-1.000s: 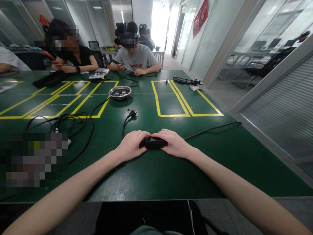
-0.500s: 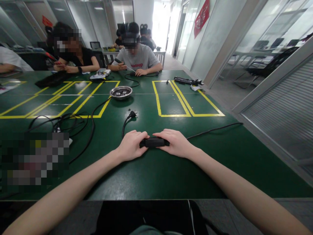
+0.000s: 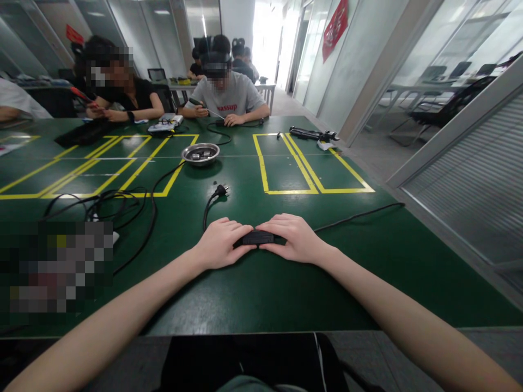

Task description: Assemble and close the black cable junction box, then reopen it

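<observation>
A black power adapter (image 3: 258, 238), a small oblong box, lies between my two hands just above or on the green table. My left hand (image 3: 223, 243) grips its left end, thumb and fingers on either side. Its right end is in my right hand (image 3: 291, 238), held the same way. Fine lines or markings show on the face toward me; both ends are hidden by my fingers. A short black cord with a plug (image 3: 220, 190) lies beyond my left hand. From behind my right hand a thin black cable (image 3: 359, 216) runs off to the right.
A metal bowl (image 3: 200, 154) holding small metal parts stands ahead. Tangled black cables (image 3: 110, 204) and a blurred-out object (image 3: 61, 267) lie at left. Yellow tape marks the green table (image 3: 261, 299). A folded black tripod-like item (image 3: 312, 133) lies far right. Two people sit opposite, one holding a screwdriver (image 3: 196, 102).
Both hands have closed in further over the adapter, covering more of its ends. Its visible face was smooth before and now shows lines, so it seems to have been turned.
</observation>
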A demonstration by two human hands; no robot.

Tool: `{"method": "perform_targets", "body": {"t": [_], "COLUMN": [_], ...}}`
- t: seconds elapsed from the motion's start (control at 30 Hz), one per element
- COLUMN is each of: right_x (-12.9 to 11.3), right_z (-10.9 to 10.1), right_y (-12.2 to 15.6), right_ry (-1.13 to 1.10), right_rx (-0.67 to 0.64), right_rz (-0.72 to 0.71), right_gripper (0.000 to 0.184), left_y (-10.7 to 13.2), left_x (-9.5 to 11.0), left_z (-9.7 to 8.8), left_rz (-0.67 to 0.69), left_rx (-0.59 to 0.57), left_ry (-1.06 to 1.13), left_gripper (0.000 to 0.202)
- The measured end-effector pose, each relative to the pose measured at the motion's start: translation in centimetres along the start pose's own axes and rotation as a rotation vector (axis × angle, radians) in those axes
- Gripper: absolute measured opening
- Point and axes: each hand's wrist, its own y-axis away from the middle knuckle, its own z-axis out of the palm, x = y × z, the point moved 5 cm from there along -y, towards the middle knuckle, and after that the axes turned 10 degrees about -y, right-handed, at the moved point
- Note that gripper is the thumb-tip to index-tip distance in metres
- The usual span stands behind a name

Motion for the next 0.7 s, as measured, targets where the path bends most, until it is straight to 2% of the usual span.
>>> {"method": "perform_targets", "body": {"t": [0.2,0.43,0.57,0.7], "right_x": [-0.5,-0.4,-0.9,-1.2], "right_z": [0.1,0.1,-0.2,-0.1], "right_y": [0.2,0.4,0.7,0.8], "right_ry": [0.054,-0.021,0.021,0.083], "right_rx": [-0.017,-0.004,0.011,0.038], "right_rz": [-0.028,-0.09,-0.147,-0.22], "right_gripper": [0.032,0.03,0.032,0.03], "left_y": [-0.1,0.0,0.0,-0.1], "left_x": [0.4,0.9,0.6,-0.2], "left_z": [-0.5,-0.4,-0.4,0.0], "left_rz": [0.029,0.017,-0.099,-0.254], "left_rx": [0.031,-0.025,-0.042,-0.134], "left_ry": [-0.036,-0.028,0.13,0.292], "left_gripper": [0.046,0.046,0.049,0.045]}}
